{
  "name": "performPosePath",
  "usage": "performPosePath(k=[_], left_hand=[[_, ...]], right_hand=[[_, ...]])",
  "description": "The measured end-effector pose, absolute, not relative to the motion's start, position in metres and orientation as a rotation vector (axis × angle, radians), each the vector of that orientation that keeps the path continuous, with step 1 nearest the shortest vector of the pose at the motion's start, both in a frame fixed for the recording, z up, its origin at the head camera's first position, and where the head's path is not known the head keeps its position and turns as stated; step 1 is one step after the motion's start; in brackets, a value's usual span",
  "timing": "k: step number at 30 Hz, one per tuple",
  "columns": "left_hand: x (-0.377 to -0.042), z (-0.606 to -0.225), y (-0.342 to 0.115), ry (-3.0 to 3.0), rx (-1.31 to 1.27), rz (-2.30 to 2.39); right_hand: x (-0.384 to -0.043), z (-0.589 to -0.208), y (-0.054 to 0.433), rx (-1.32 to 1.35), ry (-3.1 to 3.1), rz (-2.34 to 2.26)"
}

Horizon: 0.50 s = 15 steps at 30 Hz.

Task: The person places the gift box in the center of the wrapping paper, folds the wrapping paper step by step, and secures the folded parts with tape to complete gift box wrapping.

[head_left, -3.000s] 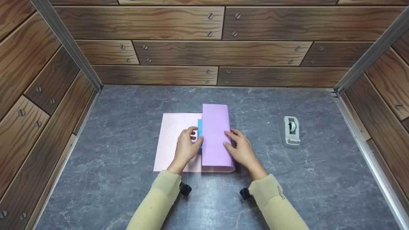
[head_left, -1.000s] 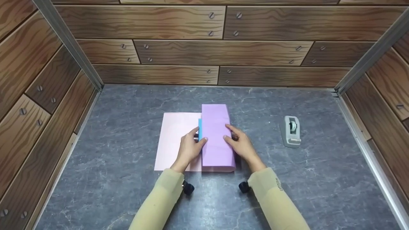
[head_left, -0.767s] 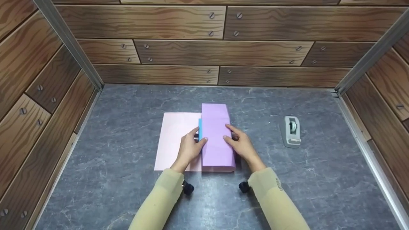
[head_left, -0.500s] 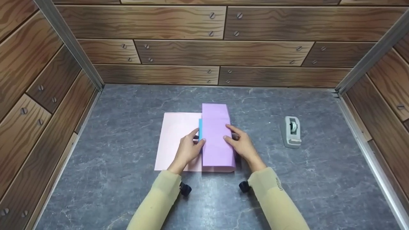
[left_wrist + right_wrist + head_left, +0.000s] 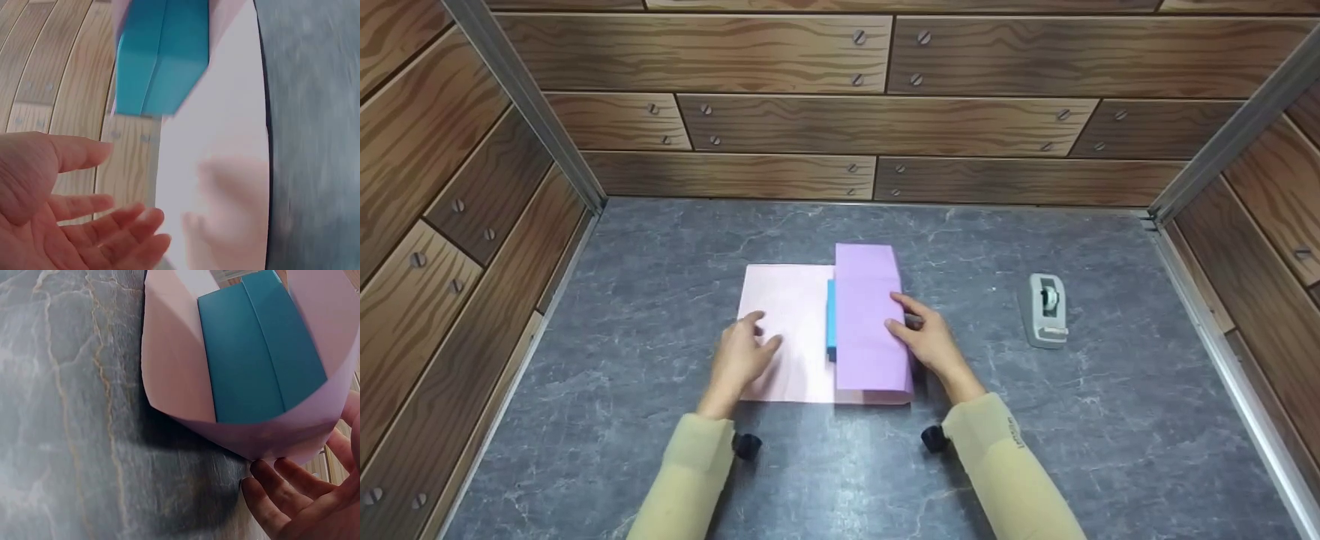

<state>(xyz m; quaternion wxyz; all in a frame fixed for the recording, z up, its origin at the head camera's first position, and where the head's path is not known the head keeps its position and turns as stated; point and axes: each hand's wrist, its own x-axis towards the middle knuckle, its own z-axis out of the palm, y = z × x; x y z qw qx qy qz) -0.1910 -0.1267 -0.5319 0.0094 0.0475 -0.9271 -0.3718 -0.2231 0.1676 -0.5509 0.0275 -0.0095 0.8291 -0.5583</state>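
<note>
Two hands, one folded sheet of paper, one blue box.
The left hand [image 5: 741,360], fingers spread loosely and holding nothing, hung over the left part of the sheet of paper [image 5: 799,330] (pink on its inner face, purple on its outer). The right hand [image 5: 934,345] held the purple flap [image 5: 862,330] at its fold, thumb and forefinger on top, remaining fingers against the outer side. The blue box [image 5: 832,315] sat on the sheet, inside the fold, a narrow strip showing past the flap's left edge. Sleeves [image 5: 679,465]: pale yellow; one small black device [image 5: 747,447] at each wrist. Grey tape dispenser [image 5: 1048,311], with roll, stood well to the right on the dark marbled tabletop [image 5: 675,262]. Plank-patterned walls [image 5: 780,52] enclosed the back and both sides.
</note>
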Motion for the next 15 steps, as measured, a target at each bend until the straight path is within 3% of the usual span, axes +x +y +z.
performPosePath(k=[8, 15], left_hand=[[-0.187, -0.534, -0.158, -3.077, 0.431, -0.99], [-0.186, -0.54, -0.168, -3.154, 0.531, -0.928]], right_hand=[[-0.223, -0.55, 0.168, -0.034, 2.561, -1.712], [-0.222, -0.55, 0.168, -0.046, 2.556, -1.746]])
